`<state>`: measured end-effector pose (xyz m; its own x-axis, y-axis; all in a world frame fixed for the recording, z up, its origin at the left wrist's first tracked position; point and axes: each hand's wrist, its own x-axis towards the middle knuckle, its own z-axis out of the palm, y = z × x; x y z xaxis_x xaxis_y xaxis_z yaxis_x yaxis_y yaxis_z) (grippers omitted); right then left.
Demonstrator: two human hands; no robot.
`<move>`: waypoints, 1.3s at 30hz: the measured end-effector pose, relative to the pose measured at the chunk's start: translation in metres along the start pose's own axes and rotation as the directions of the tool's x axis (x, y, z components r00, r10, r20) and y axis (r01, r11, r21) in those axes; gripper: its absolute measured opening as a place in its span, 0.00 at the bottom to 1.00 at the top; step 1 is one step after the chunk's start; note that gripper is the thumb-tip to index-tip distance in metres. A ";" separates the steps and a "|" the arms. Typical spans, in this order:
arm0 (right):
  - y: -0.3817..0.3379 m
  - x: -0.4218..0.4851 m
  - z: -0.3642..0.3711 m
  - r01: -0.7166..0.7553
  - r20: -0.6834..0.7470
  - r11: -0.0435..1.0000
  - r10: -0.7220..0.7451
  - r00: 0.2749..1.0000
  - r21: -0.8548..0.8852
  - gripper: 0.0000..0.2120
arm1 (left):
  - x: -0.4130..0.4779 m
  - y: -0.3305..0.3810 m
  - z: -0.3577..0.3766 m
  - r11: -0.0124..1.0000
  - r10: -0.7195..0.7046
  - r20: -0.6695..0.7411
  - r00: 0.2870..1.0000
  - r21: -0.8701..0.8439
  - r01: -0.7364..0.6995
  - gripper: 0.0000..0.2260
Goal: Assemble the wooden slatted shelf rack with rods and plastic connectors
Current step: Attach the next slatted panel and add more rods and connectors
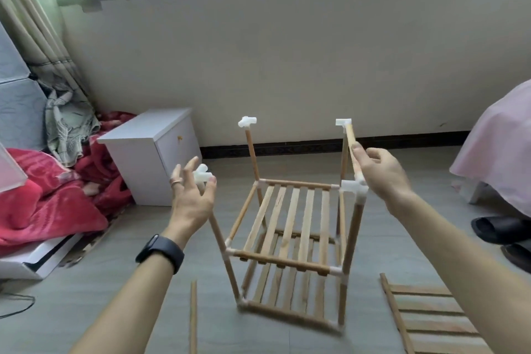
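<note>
I'm pinching a rod [350, 135] in my right hand [379, 175], its far end sitting in the back-right connector [343, 122]. My left hand [191, 195] is spreading open just beside the front-left connector [202, 174]. The rack [287, 215] is standing on the floor [143, 253].

The shelf rack [290, 238] stands mid-floor [115, 282]. A loose rod [193, 319] lies on the floor before its left corner, and a slatted panel [431, 322] before its right. The bedside cabinet [149, 158] stands behind-left, with a blanket [43, 204] to its left. Slippers [502, 231] lie far right. The right hand [379, 172] pinches the rack's top right rod [351, 144].
</note>
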<state>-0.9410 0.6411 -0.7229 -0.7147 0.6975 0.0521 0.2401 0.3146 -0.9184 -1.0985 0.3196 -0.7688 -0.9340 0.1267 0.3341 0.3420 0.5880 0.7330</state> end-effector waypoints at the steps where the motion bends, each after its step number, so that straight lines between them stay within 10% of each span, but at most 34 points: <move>1: 0.009 -0.011 0.005 0.043 -0.059 0.998 -0.040 0.997 0.040 0.32 | 0.001 -0.003 0.003 1.000 0.001 0.021 1.000 -0.031 0.000 0.21; 10: 0.076 -0.025 0.052 0.568 -0.220 0.800 -0.599 0.770 -0.193 0.17 | -0.031 -0.020 0.000 0.992 0.092 -0.059 0.994 -0.086 -0.097 0.12; 19: 0.063 0.052 0.033 0.174 -0.012 0.961 -0.180 0.984 -0.215 0.42 | -0.095 0.055 0.042 0.898 0.375 0.129 0.918 -0.298 -0.325 0.12; 25: 0.067 -0.050 0.056 0.118 0.056 0.889 -0.159 0.986 0.442 0.27 | -0.110 0.100 0.087 0.906 0.421 0.272 0.865 -0.162 -0.390 0.26; 30: 0.064 -0.093 0.071 0.123 0.077 0.853 -0.186 0.980 0.507 0.41 | -0.085 0.088 0.064 0.869 0.495 0.185 0.849 -0.127 -0.479 0.28; 35: 0.062 -0.060 0.069 0.120 -0.119 0.893 -0.076 0.990 0.433 0.36 | -0.038 0.035 0.015 0.964 0.263 -0.385 0.885 0.066 -0.257 0.24; 39: 0.062 -0.033 0.059 0.123 -0.250 0.882 -0.006 0.968 0.455 0.26 | -0.025 0.017 0.007 0.954 -0.096 -0.170 0.981 -0.298 0.042 0.30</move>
<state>-0.9412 0.5998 -0.8046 -0.5294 0.8343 0.1539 -0.1748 0.0702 -0.9821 -1.0701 0.3317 -0.7685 -0.9312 -0.0686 0.3580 0.3179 0.3277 0.8897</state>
